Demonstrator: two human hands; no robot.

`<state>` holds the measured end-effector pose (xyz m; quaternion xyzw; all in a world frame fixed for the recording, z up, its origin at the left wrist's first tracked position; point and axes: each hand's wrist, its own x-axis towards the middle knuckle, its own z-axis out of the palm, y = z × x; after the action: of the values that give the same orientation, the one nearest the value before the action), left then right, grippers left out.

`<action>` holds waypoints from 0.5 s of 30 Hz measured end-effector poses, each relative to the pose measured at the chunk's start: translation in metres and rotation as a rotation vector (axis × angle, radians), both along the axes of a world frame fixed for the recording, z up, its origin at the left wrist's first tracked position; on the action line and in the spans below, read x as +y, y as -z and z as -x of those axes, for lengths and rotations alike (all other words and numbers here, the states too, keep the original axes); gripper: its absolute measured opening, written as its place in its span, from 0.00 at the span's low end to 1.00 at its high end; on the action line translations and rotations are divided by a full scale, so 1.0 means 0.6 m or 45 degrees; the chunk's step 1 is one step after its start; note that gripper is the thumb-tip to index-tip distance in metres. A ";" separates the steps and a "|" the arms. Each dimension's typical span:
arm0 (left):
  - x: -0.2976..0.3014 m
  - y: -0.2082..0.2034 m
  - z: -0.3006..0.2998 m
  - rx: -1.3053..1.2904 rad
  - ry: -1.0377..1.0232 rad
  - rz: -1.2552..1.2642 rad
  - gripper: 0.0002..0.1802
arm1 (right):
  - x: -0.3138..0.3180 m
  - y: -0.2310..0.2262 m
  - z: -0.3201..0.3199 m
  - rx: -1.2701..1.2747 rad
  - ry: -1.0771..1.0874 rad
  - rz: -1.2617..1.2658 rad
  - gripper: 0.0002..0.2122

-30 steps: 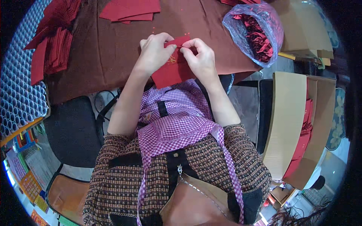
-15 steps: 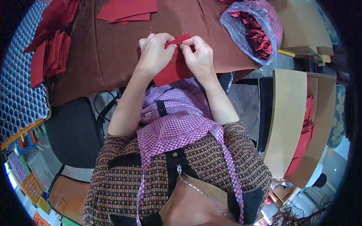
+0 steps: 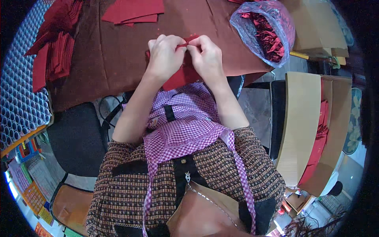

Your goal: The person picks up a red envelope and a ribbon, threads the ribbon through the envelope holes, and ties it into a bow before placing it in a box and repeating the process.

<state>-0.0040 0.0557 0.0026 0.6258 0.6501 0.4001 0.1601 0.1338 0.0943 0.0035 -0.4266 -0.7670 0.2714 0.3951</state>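
A flat red piece [image 3: 181, 79], paper or cloth, lies at the near edge of the brown-covered table, its lower part hanging toward my lap. My left hand [image 3: 167, 55] pinches its top edge between thumb and forefinger. Close beside it, my right hand [image 3: 206, 55] pinches the same edge, so the fingertips of both hands almost meet. The red edge bunches up a little between them. Both hands cover much of the piece's middle.
A stack of red pieces [image 3: 59, 55] stands at the table's left, and more flat red pieces [image 3: 134, 12] lie at the far side. A clear plastic bag [image 3: 241, 31] of crumpled red pieces sits at right. Beyond the right edge stands an open cardboard box [image 3: 300, 130].
Both hands have shifted slightly, and the top edge of the red piece is now gathered between the fingertips. The gold mark that showed between the hands is now hidden.
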 end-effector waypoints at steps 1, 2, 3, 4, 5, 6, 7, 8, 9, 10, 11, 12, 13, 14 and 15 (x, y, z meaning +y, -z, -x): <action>0.000 0.000 0.002 0.000 0.000 -0.002 0.07 | 0.003 0.000 -0.005 0.000 0.000 -0.002 0.05; 0.000 0.001 0.004 0.044 -0.022 -0.021 0.08 | 0.008 0.001 -0.013 0.047 -0.115 0.069 0.07; 0.001 0.002 0.008 0.089 -0.044 -0.040 0.08 | 0.012 -0.004 -0.018 0.095 -0.231 0.139 0.10; 0.001 0.000 0.014 0.152 -0.026 -0.068 0.10 | 0.011 -0.010 -0.022 0.134 -0.235 0.281 0.13; 0.002 -0.003 0.014 0.152 -0.026 -0.070 0.10 | 0.013 -0.018 -0.025 0.134 -0.234 0.278 0.13; -0.001 -0.008 0.012 0.110 0.023 -0.027 0.10 | 0.013 -0.029 -0.026 0.018 -0.237 0.262 0.14; -0.004 -0.011 0.009 0.067 0.073 0.016 0.10 | 0.013 -0.035 -0.028 -0.097 -0.240 0.246 0.15; -0.006 -0.012 0.005 0.061 0.068 0.062 0.10 | 0.015 -0.029 -0.031 -0.216 -0.268 0.046 0.13; -0.007 -0.013 0.004 0.062 0.068 0.061 0.10 | 0.014 -0.033 -0.033 -0.215 -0.268 0.045 0.13; -0.007 -0.014 0.003 0.043 0.098 0.104 0.10 | 0.011 -0.038 -0.035 -0.403 -0.273 -0.026 0.12; -0.008 -0.016 0.003 0.025 0.129 0.147 0.10 | 0.010 -0.042 -0.036 -0.591 -0.277 -0.097 0.10; -0.009 -0.020 0.001 0.022 0.148 0.178 0.10 | 0.011 -0.042 -0.037 -0.594 -0.289 -0.071 0.07; -0.008 -0.021 0.002 0.023 0.150 0.177 0.10 | 0.011 -0.043 -0.040 -0.593 -0.287 -0.071 0.07; -0.005 -0.022 0.004 -0.103 0.184 0.243 0.10 | 0.011 -0.044 -0.044 -0.617 -0.272 -0.056 0.07; -0.001 -0.024 0.010 -0.231 0.212 0.308 0.11 | 0.011 -0.045 -0.047 -0.641 -0.263 -0.041 0.06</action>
<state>-0.0098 0.0548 0.0171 0.6150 0.6224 0.3590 0.3248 0.1618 0.1009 0.0304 -0.3937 -0.8848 0.1835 0.1689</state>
